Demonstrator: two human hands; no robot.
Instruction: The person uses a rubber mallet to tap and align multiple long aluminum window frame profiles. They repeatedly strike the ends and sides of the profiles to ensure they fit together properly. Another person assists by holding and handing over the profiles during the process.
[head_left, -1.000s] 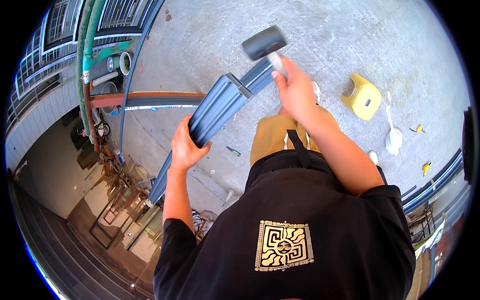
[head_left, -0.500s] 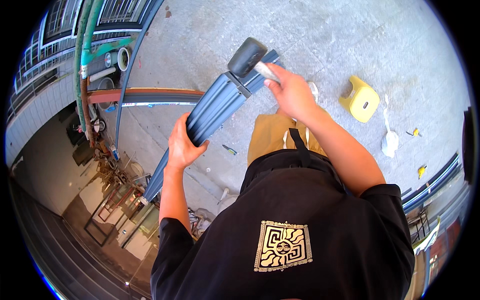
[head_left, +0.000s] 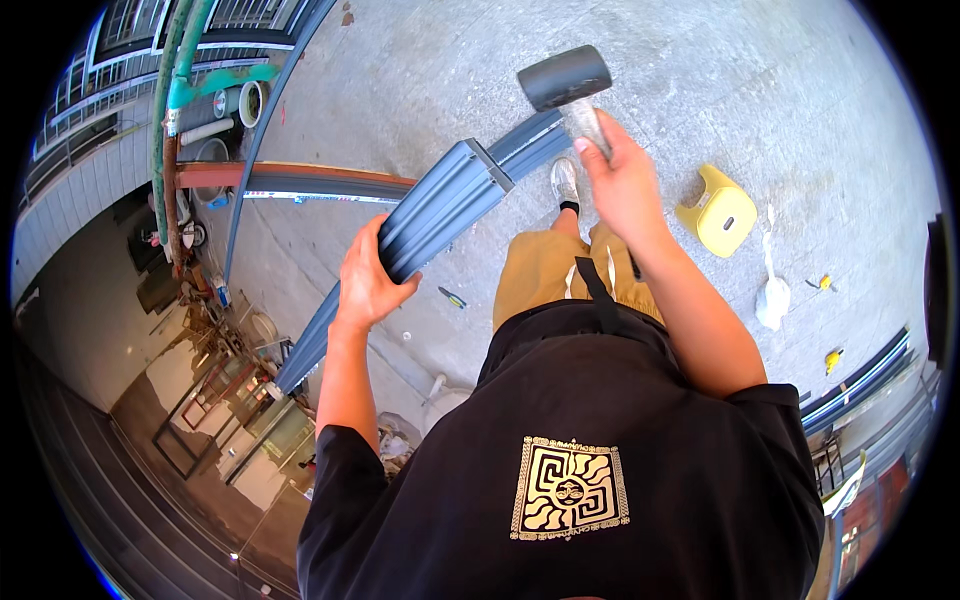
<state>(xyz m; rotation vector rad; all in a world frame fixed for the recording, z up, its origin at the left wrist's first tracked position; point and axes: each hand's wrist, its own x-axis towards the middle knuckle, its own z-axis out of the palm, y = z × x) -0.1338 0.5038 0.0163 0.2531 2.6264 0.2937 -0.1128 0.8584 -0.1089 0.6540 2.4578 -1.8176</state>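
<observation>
My left hand (head_left: 368, 282) grips the side of a grey-blue metal profile post (head_left: 440, 205) that stands upright in front of me, its ribbed top end toward the camera. My right hand (head_left: 622, 180) is closed around the handle of a black rubber mallet (head_left: 563, 78). The mallet head is raised above and to the right of the post's top end, not touching it. A second grey-blue profile (head_left: 525, 147) runs along the floor under the mallet. My shoe (head_left: 565, 182) and tan trousers show below.
A yellow plastic stool (head_left: 718, 209) sits on the concrete floor to the right, with a white bag (head_left: 772, 297) and small yellow bits beside it. A rusty beam (head_left: 300, 180) and green pipes (head_left: 180, 90) lie at the left, above a drop to lower levels.
The mallet came down onto the post's top end half a second ago and has now lifted back up and to the right. My left hand has stayed on the post.
</observation>
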